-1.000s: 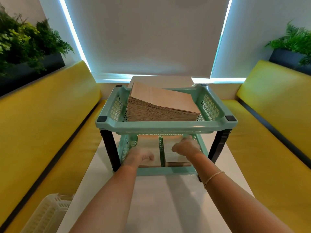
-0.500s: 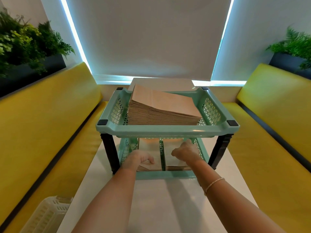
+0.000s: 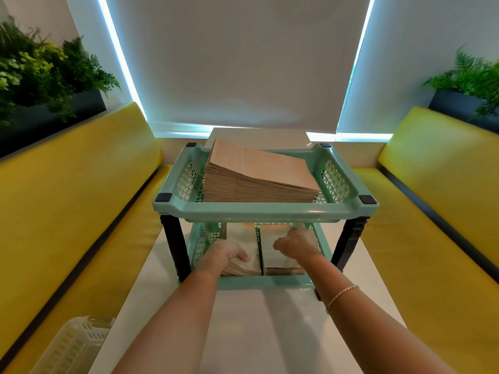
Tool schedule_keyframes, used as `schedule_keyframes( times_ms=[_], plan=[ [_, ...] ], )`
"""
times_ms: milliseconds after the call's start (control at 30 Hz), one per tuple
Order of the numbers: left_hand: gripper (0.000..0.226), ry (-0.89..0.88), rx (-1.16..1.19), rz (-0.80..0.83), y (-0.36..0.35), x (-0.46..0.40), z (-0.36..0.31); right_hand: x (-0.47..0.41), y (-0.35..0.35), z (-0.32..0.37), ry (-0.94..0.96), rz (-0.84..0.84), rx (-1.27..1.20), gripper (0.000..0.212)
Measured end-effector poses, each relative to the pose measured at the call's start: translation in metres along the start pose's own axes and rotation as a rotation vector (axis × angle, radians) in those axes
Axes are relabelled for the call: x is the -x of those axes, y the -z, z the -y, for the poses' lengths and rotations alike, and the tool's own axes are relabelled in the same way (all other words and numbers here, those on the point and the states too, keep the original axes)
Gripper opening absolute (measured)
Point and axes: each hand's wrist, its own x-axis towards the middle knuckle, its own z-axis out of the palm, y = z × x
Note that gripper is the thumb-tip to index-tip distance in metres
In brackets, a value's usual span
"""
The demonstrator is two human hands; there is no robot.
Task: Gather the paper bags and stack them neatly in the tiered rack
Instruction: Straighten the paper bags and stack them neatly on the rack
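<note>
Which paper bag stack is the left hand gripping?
The lower-left stack, left of the lower tier's divider; the left hand curls round its front edge. The top stack is untouched; the right hand is on the lower-right stack.

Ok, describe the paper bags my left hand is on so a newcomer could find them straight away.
Start at the mint-green tiered rack on the white table. In its lower tier, a divider splits two low stacks. The left hand grips the left stack, far thinner than the tall stack on top.
</note>
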Motion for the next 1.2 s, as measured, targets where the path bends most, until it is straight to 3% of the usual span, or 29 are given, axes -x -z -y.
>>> schedule_keyframes(
  times_ms=[200,367,467,567,667,800,900,967,1100,1200],
  plan=[
    [0.034,-0.093,0.244,-0.043,0.013,0.01,-0.003,0.015,0.01,0.001,0.167,-0.021,-0.004,0.032],
    [0.01,-0.157,0.371,0.166,0.038,0.044,-0.004,0.038,0.013,0.002,0.185,-0.033,-0.184,0.062],
    [0.012,-0.116,0.371,0.349,0.049,0.07,0.012,0.052,0.009,-0.003,0.129,0.059,-0.586,0.071],
    [0.003,-0.155,0.213,0.483,0.046,0.089,0.035,0.07,0.006,-0.016,0.134,0.198,-0.794,0.071],
    [0.02,-0.283,-0.032,0.451,0.043,0.105,0.053,0.086,0.007,-0.034,0.234,0.372,-0.834,0.049],
    [0.062,-0.461,-0.602,0.359,0.043,0.129,0.061,0.104,0.011,-0.064,0.341,0.458,-0.576,0.035],
    [0.074,-0.577,-0.888,0.291,0.033,0.143,0.067,0.116,0.004,-0.085,0.379,0.504,-0.43,0.035],
    [0.073,-0.639,-0.953,0.23,0.022,0.145,0.077,0.125,-0.008,-0.1,0.385,0.483,-0.439,0.032],
    [0.061,-0.633,-0.647,0.051,0.007,0.138,0.118,0.141,-0.043,-0.137,0.352,0.361,-0.547,0.022],
    [0.058,-0.644,-0.082,0.036,-0.008,0.124,0.163,0.151,-0.075,-0.158,0.297,0.202,-0.621,0.018]
  ],
)
